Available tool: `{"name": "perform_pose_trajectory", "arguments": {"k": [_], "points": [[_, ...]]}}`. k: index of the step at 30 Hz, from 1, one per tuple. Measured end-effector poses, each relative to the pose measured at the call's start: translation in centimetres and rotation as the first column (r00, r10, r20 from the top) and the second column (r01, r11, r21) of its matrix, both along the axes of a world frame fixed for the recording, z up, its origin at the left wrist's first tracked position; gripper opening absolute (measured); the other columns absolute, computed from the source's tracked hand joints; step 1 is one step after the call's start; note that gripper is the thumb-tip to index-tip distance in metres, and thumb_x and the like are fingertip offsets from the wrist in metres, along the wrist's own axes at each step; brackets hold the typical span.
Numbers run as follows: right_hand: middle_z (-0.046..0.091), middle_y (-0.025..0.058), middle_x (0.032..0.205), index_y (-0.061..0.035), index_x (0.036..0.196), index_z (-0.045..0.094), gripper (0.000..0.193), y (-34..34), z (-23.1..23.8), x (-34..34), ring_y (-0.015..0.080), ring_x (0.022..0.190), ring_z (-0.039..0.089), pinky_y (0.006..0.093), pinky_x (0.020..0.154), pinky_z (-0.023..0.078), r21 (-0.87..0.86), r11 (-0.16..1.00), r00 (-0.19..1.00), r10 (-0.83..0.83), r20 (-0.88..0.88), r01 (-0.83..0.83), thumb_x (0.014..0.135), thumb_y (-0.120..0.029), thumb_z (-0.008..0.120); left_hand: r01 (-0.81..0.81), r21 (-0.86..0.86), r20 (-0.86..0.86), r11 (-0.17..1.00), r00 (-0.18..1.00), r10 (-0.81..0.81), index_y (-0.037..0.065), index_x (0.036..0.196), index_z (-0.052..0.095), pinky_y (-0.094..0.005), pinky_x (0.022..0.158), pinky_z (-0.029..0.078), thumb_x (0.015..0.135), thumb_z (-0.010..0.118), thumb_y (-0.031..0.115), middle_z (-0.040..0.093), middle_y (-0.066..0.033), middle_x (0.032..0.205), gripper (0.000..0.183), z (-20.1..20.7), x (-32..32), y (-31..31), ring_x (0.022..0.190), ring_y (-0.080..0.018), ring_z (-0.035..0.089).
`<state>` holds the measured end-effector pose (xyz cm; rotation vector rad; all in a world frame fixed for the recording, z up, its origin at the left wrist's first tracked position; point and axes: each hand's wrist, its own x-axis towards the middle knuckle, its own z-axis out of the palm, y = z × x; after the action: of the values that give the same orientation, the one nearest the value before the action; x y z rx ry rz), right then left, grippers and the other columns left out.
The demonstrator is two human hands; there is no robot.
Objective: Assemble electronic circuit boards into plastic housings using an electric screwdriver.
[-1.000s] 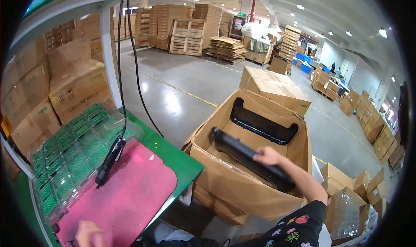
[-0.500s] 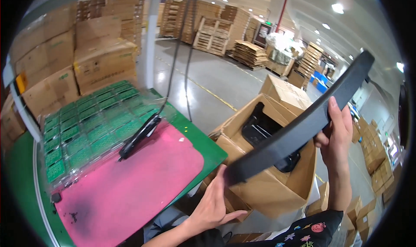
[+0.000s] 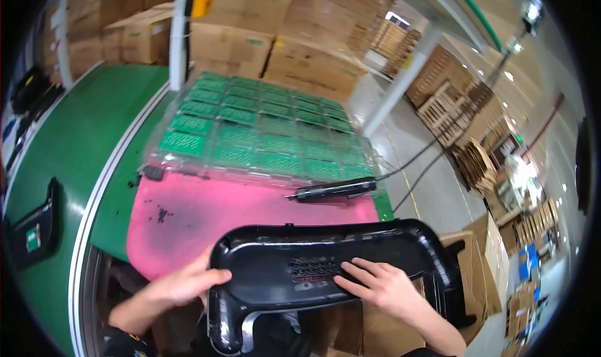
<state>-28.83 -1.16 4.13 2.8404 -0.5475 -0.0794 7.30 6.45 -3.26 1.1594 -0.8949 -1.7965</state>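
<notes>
A curved black plastic housing (image 3: 263, 260) is held over the front edge of the pink mat (image 3: 188, 200), its hollow inner side and a cluster of small holes facing up. My left hand (image 3: 188, 282) is closed on its left end, thumb over the rim and the other fingers mostly hidden behind. My right hand (image 3: 382, 288) lies against the inner face beside the holes, fingers stretched out. Beyond the housing, a black electric screwdriver (image 3: 335, 190) lies on the mat with its cable running right. Small black screws (image 3: 161, 214) are scattered on the mat's left part.
Clear plastic trays of green circuit boards (image 3: 250, 131) lie behind the mat. Another black housing (image 3: 37, 232) with a small board sits on the green surface at left. An open cardboard box (image 3: 482, 263) stands at right. A white post (image 3: 404, 75) rises behind the bench.
The view has swung left toward the bench. The housing has come from above the cardboard box to the mat's front edge and turned inner side up. My right hand has shifted onto its inner face.
</notes>
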Motion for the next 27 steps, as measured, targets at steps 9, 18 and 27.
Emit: {"name": "perform_pose_trajectory", "arguments": {"k": [9, 18, 27], "points": [[0.067, 0.0097, 0.090, -0.0073, 0.101, 0.067, 0.020, -10.3, -2.0, 11.9, 0.0304, 0.082, 0.065, 0.0404, 0.071, 0.054, 0.136, 0.981, 0.871, 0.053, 0.489, -0.136, 0.087, -0.021, 0.070, 0.583, -0.382, 0.903, 0.717, 0.072, 0.422, 0.002, 0.118, 0.057, -0.0456, 0.085, 0.051, 0.082, 0.073, 0.027, 0.060, -0.0166, 0.111, 0.047, 1.5, 3.2, -7.2, 0.109, -0.0328, 0.058], [0.046, 0.0169, 0.139, -0.0069, 0.132, 0.054, 0.047, -23.1, -7.7, 27.3, 0.0361, 0.129, 0.044, 0.0504, 0.103, 0.042, 0.112, 0.952, 0.857, -0.304, 0.415, 0.284, 0.092, -0.030, 0.063, 0.613, -0.609, 0.765, 0.503, 0.289, 0.575, 0.004, 0.084, 0.066, -0.0442, 0.082, 0.052, 0.082, 0.072, 0.021, 0.063, -0.0098, 0.093, 0.018, -3.3, 2.3, -13.7, 0.097, -0.0297, 0.062], [0.035, 0.0181, 0.153, 0.0049, 0.143, 0.040, 0.067, -26.1, -10.1, 29.7, 0.0340, 0.141, 0.032, 0.0508, 0.114, 0.027, 0.112, 0.974, 0.889, -0.227, 0.397, 0.198, 0.095, -0.038, 0.058, 0.608, -0.666, 0.727, 0.432, 0.401, 0.557, 0.003, 0.084, 0.064, -0.0417, 0.080, 0.052, 0.084, 0.071, 0.023, 0.060, -0.0113, 0.089, 0.021, -4.2, 3.0, -14.3, 0.094, -0.0292, 0.061]]}}
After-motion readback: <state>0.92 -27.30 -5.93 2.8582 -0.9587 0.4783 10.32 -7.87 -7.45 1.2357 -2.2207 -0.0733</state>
